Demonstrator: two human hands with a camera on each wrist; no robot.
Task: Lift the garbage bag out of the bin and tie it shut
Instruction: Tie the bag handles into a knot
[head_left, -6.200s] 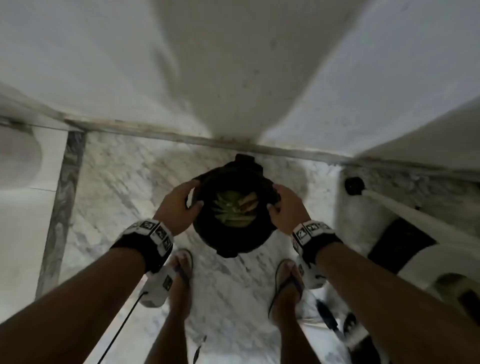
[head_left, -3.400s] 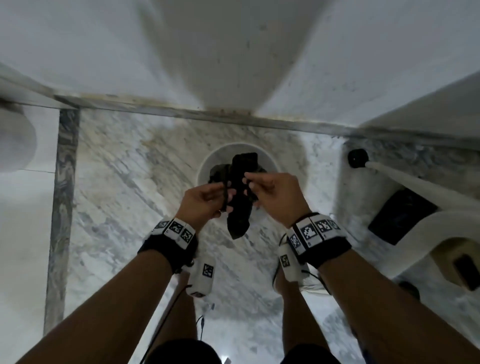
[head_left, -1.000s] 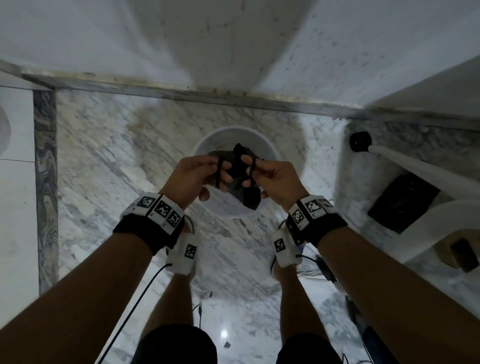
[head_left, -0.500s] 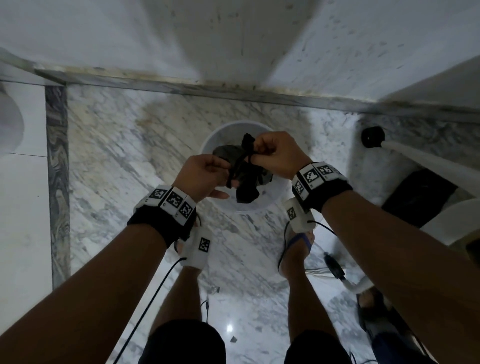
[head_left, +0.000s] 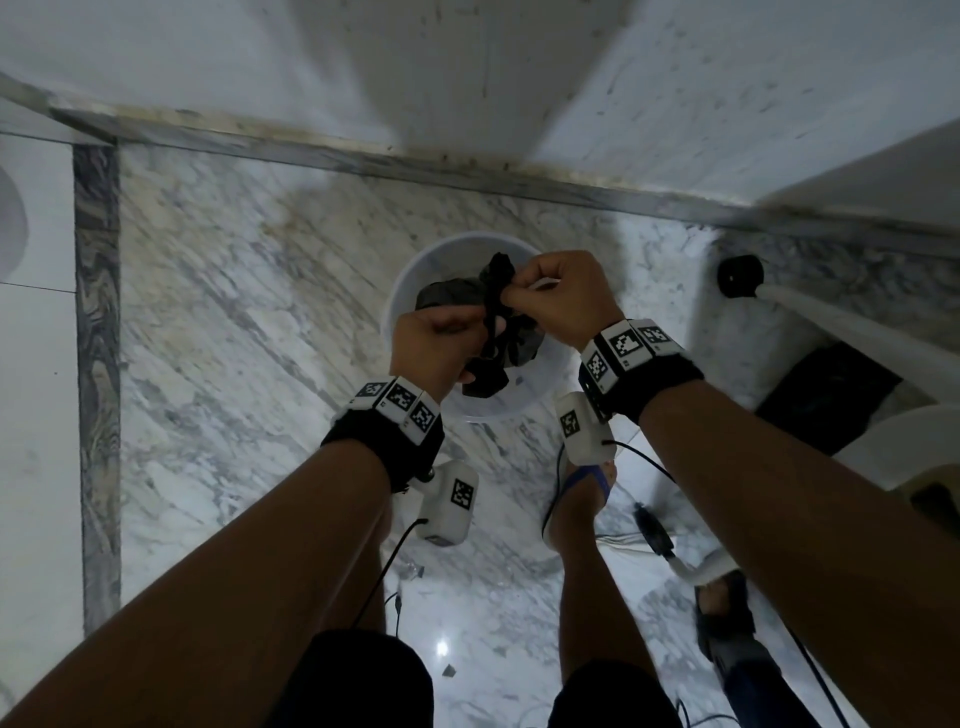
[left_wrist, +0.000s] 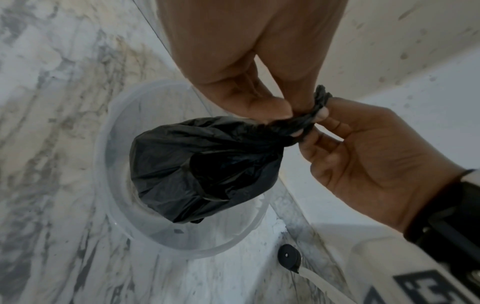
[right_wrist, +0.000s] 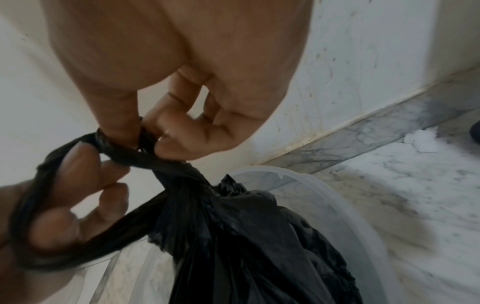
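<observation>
The small black garbage bag hangs above the empty white bin on the marble floor. Its top is twisted into a thin rope. My left hand has this twisted neck looped around its fingers and grips it. My right hand pinches the neck's end just above the bag. From the left wrist, the bag dangles over the bin, with both hands meeting at the twisted neck. From the right wrist, the bag hangs under the right hand.
A white wall with a marble skirting runs just behind the bin. At right are a black round cap on a white pipe and a dark object. Cables lie by my sandalled feet. Another person's foot stands lower right.
The bag came up out of the bin and its top was gathered and twisted. In the last second my right hand rose and carried its end over toward the left hand.
</observation>
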